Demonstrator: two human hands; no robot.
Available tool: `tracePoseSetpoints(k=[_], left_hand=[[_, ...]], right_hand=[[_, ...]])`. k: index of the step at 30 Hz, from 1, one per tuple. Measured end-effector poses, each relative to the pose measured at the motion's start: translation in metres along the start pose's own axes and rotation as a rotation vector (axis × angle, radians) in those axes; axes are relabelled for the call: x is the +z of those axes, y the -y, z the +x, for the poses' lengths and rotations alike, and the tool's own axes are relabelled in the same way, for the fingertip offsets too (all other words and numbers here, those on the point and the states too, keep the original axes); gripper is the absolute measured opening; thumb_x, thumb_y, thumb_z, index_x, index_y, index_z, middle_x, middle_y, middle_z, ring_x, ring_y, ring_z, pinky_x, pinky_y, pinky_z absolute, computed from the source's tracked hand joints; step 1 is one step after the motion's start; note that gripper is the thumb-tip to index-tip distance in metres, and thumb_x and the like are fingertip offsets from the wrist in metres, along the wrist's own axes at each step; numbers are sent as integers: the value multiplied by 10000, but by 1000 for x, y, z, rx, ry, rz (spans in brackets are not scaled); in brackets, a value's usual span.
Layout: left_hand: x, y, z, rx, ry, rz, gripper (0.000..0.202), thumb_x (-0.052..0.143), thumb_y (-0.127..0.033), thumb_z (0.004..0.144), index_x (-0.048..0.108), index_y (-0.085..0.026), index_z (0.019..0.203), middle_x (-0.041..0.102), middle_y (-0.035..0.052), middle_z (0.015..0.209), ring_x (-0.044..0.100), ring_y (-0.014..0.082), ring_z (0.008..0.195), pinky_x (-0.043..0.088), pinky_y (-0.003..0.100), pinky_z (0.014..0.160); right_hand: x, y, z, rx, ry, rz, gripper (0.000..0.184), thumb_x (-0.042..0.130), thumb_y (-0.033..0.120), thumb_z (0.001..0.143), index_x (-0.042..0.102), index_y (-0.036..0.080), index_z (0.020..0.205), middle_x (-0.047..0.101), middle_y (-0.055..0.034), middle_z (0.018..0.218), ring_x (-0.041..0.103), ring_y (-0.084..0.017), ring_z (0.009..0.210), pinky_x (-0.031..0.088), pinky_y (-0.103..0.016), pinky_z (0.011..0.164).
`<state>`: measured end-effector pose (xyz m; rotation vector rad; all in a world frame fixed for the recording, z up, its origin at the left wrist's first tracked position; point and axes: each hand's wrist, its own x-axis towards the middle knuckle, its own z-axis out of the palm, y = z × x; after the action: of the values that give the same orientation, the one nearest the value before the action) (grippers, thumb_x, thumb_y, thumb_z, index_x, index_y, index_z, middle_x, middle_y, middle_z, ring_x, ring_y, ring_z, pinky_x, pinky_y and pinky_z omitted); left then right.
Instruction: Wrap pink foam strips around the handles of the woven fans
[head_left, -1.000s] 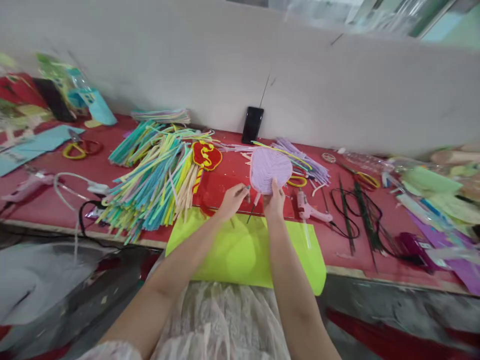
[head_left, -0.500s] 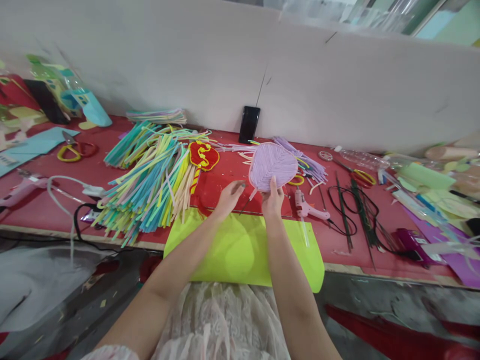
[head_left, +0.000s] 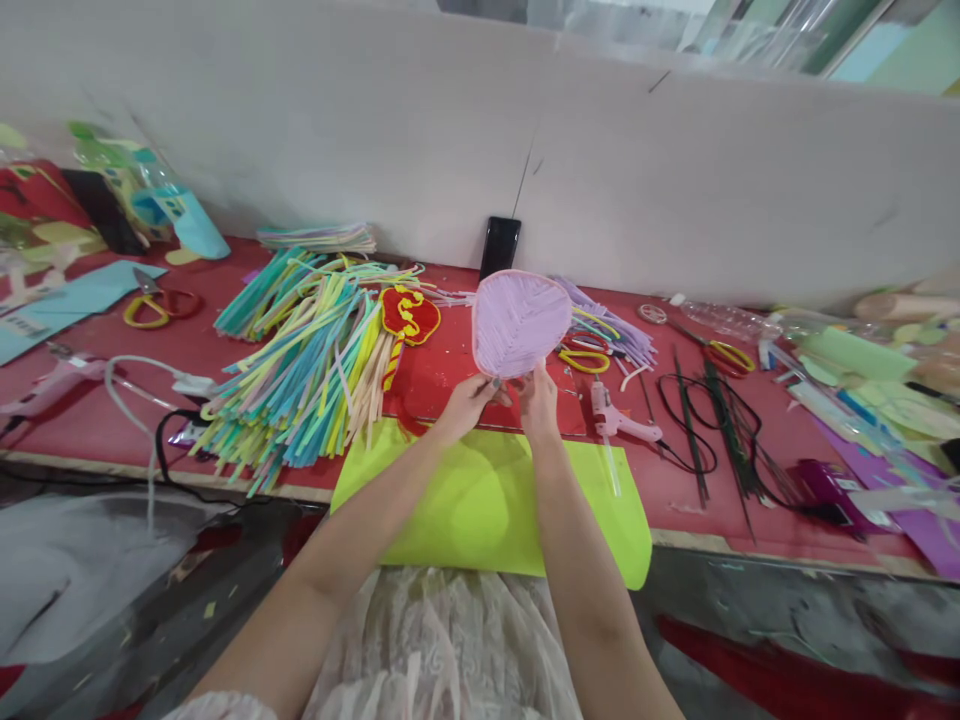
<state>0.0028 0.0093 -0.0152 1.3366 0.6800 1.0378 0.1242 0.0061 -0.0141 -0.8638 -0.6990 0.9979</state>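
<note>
A lilac fan-shaped panel (head_left: 520,322) of pipe cleaners, rimmed in pink, is held upright between my hands. My right hand (head_left: 538,398) is closed on its lower right edge, the thumb and fingers partly hidden. At the panel's bottom tip, my left hand (head_left: 469,402) is closed with the fingertips pinched together; the short stem there is mostly hidden by the fingers. Left of the panel lies a small red fan (head_left: 412,316) with yellow trim and a striped handle. Below my wrists spreads a bright yellow-green sheet (head_left: 465,500).
A big heap of pastel pipe cleaners (head_left: 300,370) lies to the left. To the right are a pink glue gun (head_left: 624,424), yellow-handled scissors (head_left: 583,360), lilac pipe cleaners (head_left: 619,325) and dark wires (head_left: 724,430). A black phone (head_left: 500,246) leans against the wall.
My right hand has brought the lilac panel left and slightly up. My left hand has moved right, from apart to its bottom tip, where its fingers have closed.
</note>
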Motion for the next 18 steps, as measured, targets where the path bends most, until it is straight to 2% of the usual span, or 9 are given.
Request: tracePoseSetpoints(k=[6,11,15,18], left_hand=[[-3,3,2,1,-24,-35,324,519,-474,775,528,-152,807,655,30,664,623,154,642,459,295,716],[-2,-3,0,64,-44,14,300,505,-451,794,543,-153,805,661,40,699,622,171,684,458,313,749],[-5,-13,-2,164,-242,165,274,459,-411,835,575,-163,815,664,40,754,612,175,800,429,309,831],[-11,-15,-1,187,-350,216,284,443,-414,843,575,-168,792,651,37,762,597,168,810,426,295,819]], right_hand=[[-1,-4,-3,10,84,-78,279,637,443,686,658,190,803,670,-17,806,608,-126,715,495,-258,667],[-1,-5,-4,-15,78,-148,274,650,423,678,680,186,812,680,-20,822,611,-130,745,494,-272,715],[0,-1,-6,-32,152,-230,284,601,440,723,680,185,821,674,-23,796,605,-125,748,485,-248,672],[2,2,-9,19,239,-322,287,604,454,720,670,175,728,653,-11,688,586,-112,669,479,-239,653]])
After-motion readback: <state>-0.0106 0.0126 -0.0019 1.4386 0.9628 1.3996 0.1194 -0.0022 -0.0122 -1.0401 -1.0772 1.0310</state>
